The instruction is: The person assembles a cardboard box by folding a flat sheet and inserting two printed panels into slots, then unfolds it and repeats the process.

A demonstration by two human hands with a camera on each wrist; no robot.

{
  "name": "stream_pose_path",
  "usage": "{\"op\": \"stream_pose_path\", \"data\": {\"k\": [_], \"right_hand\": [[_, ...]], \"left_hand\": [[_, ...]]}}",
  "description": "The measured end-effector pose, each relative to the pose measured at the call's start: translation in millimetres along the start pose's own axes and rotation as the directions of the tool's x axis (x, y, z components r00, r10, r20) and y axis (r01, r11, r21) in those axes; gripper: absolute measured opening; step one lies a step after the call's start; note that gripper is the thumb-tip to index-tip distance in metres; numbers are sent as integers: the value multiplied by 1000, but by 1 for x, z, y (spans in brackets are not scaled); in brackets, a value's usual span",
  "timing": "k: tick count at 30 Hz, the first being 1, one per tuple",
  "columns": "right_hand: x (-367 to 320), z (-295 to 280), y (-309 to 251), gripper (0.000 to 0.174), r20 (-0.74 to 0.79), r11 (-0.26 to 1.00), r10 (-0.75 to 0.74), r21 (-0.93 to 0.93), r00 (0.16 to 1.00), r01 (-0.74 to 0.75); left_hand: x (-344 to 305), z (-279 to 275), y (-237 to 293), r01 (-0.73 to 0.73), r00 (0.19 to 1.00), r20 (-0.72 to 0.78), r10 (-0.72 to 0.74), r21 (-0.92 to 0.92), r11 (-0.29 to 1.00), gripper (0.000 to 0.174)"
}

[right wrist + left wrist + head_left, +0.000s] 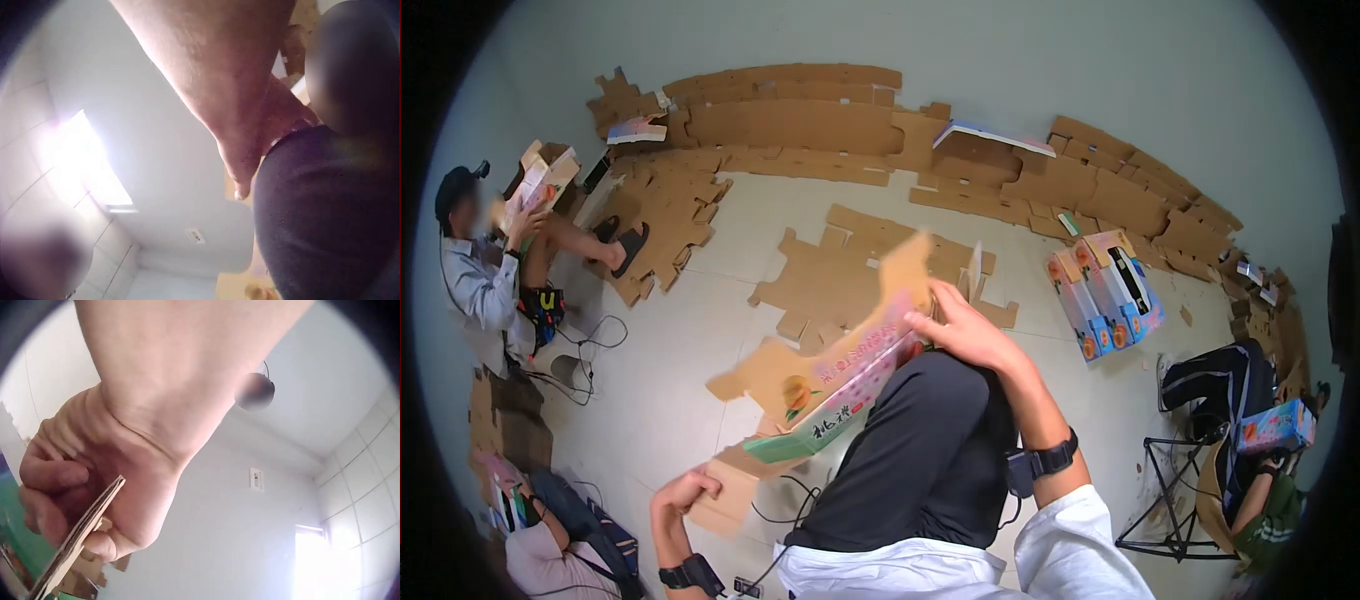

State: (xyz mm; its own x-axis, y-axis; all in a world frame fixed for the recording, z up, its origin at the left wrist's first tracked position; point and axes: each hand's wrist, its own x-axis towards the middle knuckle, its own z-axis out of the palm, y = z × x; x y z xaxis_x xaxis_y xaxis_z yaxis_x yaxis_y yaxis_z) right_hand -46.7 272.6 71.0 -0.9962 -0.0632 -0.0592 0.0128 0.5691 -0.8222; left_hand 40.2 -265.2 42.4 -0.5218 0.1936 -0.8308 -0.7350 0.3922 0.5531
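A printed cardboard carton (840,365), partly unfolded, lies slantwise across the front of the person's dark trouser knee. It shows peach pictures, pink lettering and a green strip, with plain flaps sticking out at the ends. My left hand (685,492) grips a brown end flap at the lower left; in the left wrist view the fingers (53,478) curl round the flap's edge (81,534). At the carton's upper right end, my right hand (970,330) holds its side, thumb on the near face. In the right wrist view the knee (325,206) hides most of the right fingers.
Flattened cardboard (820,270) lies on the tiled floor ahead, and more sheets (790,125) line the wall. Two printed cartons (1105,295) stand at right. Other people sit at left (480,270), lower left (560,560) and right (1260,500). A black folding stool frame (1175,545) and cables (585,360) are nearby.
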Motion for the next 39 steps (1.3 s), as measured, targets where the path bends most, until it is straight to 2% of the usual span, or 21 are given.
{"op": "stream_pose_path", "data": {"k": [1, 3, 5, 6, 8, 9, 12, 13, 15, 19, 21, 22, 24, 27, 28, 29, 30, 32, 34, 38, 39], "right_hand": [[9, 4, 7, 91, -71, 994, -26, -108, 997, 18], [17, -4, 20, 89, 202, 997, 58, 41, 978, -67], [27, -7, 39, 83, 399, 977, 44, 175, 916, -123], [27, -5, 40, 79, 402, 971, 41, 199, 915, -131], [28, -1, 24, 72, 403, 961, 28, 240, 915, -135], [29, -5, 8, 68, 454, 977, 83, 139, 887, -162], [52, 7, 11, 72, 577, 969, 169, -247, 799, -26], [53, 17, 14, 71, 465, 911, 165, -410, 870, 47], [51, 15, 22, 62, 449, 954, 114, -300, 886, 29], [30, -2, 33, 46, 253, 993, -114, 39, 961, 108], [12, -31, 17, 40, 91, 964, -183, -180, 979, 197], [0, -46, -4, 37, 75, 984, -179, -9, 981, 181], [-24, -69, -26, 32, -52, 945, -315, -111, 948, 308], [-81, -81, -42, 33, -126, 892, -409, -266, 904, 366], [-102, -81, -51, 37, -160, 907, -419, -124, 894, 403], [-116, -71, -51, 40, -246, 901, -435, -115, 866, 419], [-131, -61, -51, 43, -332, 895, -442, -103, 833, 434], [-159, -60, -63, 41, -324, 889, -456, -139, 829, 435], [-181, -54, -64, 39, -324, 883, -468, -139, 822, 448], [-229, -25, -42, 28, -352, 909, -408, -73, 842, 410], [-241, -17, -37, 27, -354, 923, -371, -38, 859, 383]], "left_hand": [[3, 6, -3, 9, 1000, -14, -10, -23, 1000, 63], [4, 17, -8, 17, 996, -82, -27, -116, 993, 69], [8, 13, -22, -29, 1000, 3, 31, -306, 951, 64], [12, 12, -27, -45, 997, 41, 67, -400, 915, 61], [24, 21, -29, 17, 999, -36, -34, -402, 915, 57], [26, 27, -27, 43, 994, -79, -82, -404, 914, 56], [23, 64, -4, 90, 996, 55, -75, -382, 920, 56], [18, 73, 3, 163, 983, 141, -115, -401, 901, 55], [6, 94, 8, 309, 932, 315, -178, -440, 843, 53], [13, 90, -15, 53, 992, 117, 40, -694, 718, 52], [13, 86, 2, -142, 986, -72, 149, -831, 538, 52], [11, 83, 16, -179, 978, -92, 185, -829, 530, 51], [6, 78, 49, -257, 956, -136, 260, -816, 518, 50], [-20, 89, 99, -402, 905, -231, 356, -733, 548, 50], [-30, 96, 111, -463, 884, -294, 364, -664, 588, 48], [-37, 100, 117, -513, 859, -356, 369, -586, 628, 46], [-33, 86, 112, -468, 883, -291, 368, -590, 658, 44], [-15, 41, 100, -395, 913, -168, 371, -590, 704, 43], [-37, 45, 119, -473, 857, -130, 498, -581, 662, 50], [-61, 47, 117, -555, 821, -289, 492, -604, 572, 66], [-65, 50, 116, -576, 794, -261, 550, -616, 538, 66]]}}
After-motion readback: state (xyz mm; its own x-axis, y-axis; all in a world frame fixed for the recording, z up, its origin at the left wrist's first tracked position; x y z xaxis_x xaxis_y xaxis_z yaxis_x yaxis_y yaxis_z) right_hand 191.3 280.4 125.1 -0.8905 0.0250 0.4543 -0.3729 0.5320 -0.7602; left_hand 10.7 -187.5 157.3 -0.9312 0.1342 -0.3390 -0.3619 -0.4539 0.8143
